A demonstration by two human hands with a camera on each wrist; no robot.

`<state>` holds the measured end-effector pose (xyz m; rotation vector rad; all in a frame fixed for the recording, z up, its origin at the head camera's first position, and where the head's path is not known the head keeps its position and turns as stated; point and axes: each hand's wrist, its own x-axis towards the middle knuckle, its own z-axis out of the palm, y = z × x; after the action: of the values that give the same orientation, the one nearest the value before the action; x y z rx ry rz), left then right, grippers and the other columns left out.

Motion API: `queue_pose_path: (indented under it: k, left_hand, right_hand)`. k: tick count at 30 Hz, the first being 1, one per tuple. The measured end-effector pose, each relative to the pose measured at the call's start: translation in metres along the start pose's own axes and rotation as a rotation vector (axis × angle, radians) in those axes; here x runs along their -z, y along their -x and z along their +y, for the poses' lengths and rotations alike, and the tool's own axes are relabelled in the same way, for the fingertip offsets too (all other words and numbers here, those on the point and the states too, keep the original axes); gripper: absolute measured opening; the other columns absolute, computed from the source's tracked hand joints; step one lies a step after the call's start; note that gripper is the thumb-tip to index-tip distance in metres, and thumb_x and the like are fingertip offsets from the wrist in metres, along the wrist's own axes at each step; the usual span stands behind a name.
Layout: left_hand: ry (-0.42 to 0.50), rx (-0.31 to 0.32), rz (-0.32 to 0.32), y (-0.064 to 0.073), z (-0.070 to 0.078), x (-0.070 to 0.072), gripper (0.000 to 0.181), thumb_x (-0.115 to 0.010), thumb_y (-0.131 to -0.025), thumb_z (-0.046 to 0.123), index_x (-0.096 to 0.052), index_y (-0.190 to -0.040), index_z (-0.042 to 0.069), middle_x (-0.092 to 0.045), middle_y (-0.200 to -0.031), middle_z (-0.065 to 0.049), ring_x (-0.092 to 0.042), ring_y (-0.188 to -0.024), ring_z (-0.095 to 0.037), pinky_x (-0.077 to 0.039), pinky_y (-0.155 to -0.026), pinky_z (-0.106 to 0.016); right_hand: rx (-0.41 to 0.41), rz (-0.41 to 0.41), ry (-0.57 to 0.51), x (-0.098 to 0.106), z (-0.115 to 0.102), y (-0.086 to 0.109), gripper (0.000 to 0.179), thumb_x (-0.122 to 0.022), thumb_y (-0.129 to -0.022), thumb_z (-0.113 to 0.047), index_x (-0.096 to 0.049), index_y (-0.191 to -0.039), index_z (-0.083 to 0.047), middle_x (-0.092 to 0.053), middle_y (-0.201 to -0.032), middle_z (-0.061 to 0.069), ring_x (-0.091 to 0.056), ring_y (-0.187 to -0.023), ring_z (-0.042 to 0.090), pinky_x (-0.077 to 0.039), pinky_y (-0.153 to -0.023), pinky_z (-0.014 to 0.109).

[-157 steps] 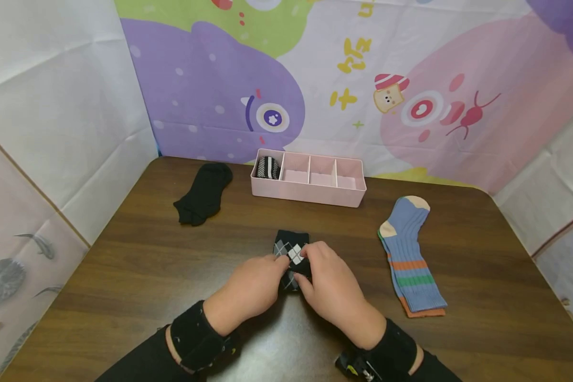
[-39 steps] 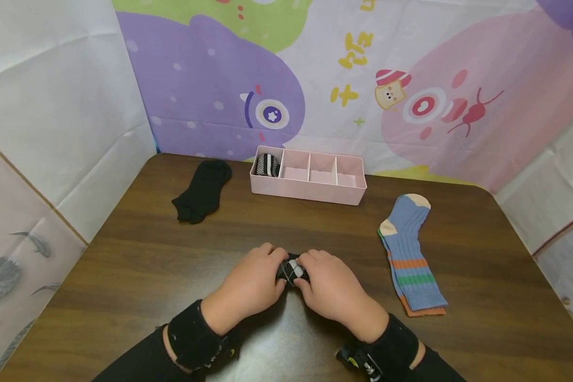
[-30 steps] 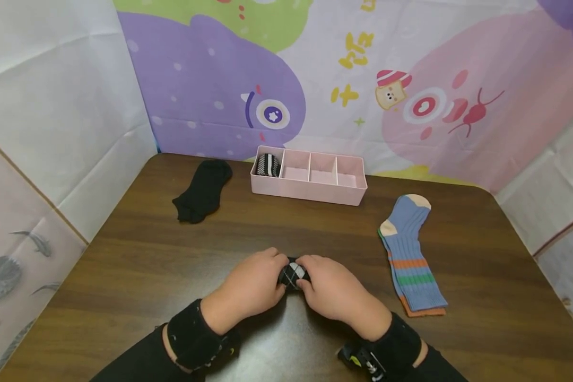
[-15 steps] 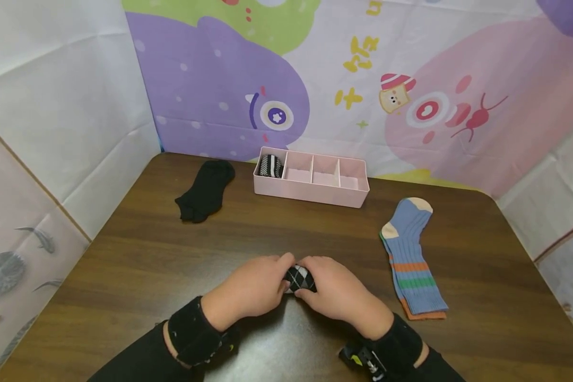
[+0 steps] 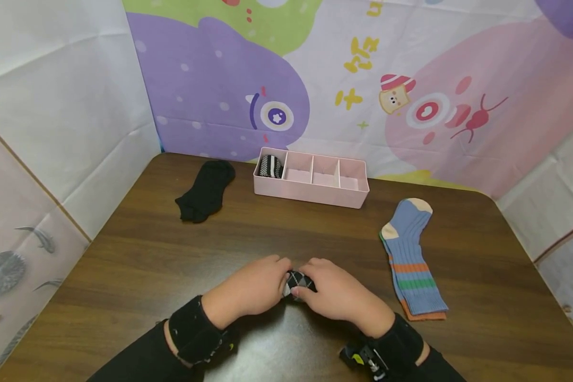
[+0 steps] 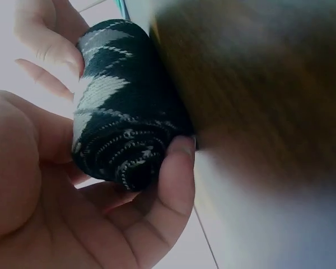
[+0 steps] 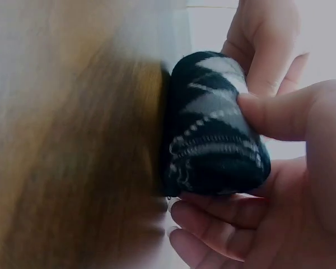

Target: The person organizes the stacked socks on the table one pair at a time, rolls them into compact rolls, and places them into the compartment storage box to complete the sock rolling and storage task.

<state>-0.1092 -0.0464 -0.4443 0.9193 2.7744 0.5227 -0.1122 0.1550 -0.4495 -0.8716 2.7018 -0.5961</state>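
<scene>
Between my two hands, at the middle front of the table in the head view, is a rolled argyle sock bundle (image 5: 301, 280) in black, grey and white. My left hand (image 5: 248, 286) holds its left end, where the left wrist view shows the spiral layers of the roll (image 6: 131, 106). My right hand (image 5: 336, 292) grips the other end, thumb on top and fingers curled at the far side. In the right wrist view the sock roll (image 7: 215, 123) lies against the tabletop, with a folded cuff edge at its near end.
Behind the hands stands a pink divided box (image 5: 310, 190), a striped rolled sock (image 5: 270, 166) in its leftmost compartment. Black socks (image 5: 205, 192) lie at the back left, blue striped socks (image 5: 413, 260) at the right. A printed cloth (image 5: 344, 53) hangs behind the table.
The argyle socks lay folded flat about five seconds ago; now they form a tight roll. Lately both hands have turned the roll slightly and shifted a little toward me.
</scene>
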Motion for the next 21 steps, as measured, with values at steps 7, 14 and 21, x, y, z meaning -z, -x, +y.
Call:
queue_pose_path:
  k: [7, 14, 21]
  left_hand:
    - [0.049, 0.053, 0.022, -0.001, -0.001, -0.001, 0.015, -0.044, -0.103, 0.02, -0.053, -0.106, 0.008, -0.054, -0.084, 0.0, -0.052, -0.073, -0.011, -0.047, -0.067, -0.031]
    - [-0.021, 0.158, 0.085, 0.001, 0.003, -0.001, 0.017, -0.048, -0.102, 0.022, -0.056, -0.098, 0.008, -0.052, -0.085, -0.005, -0.051, -0.07, -0.014, -0.048, -0.061, -0.033]
    - [-0.221, 0.097, 0.178, 0.007, 0.014, 0.005, 0.016, -0.062, -0.094, 0.021, -0.065, -0.103, 0.008, -0.057, -0.092, -0.004, -0.055, -0.083, -0.019, -0.052, -0.071, -0.032]
  right_hand:
    - [0.027, 0.086, 0.001, -0.001, -0.002, -0.001, 0.036, -0.065, -0.093, -0.038, -0.059, -0.121, -0.015, -0.058, -0.113, -0.002, -0.054, -0.094, 0.011, -0.049, -0.08, 0.033]
    - [0.073, 0.12, 0.134, -0.004, -0.002, -0.002, 0.059, -0.076, -0.08, -0.048, -0.062, -0.127, -0.013, -0.056, -0.111, -0.003, -0.053, -0.093, 0.011, -0.05, -0.08, 0.031]
    - [0.043, 0.084, 0.142, -0.004, 0.0, -0.003, 0.058, -0.072, -0.084, -0.05, -0.063, -0.128, -0.014, -0.055, -0.108, -0.004, -0.05, -0.09, 0.01, -0.048, -0.076, 0.029]
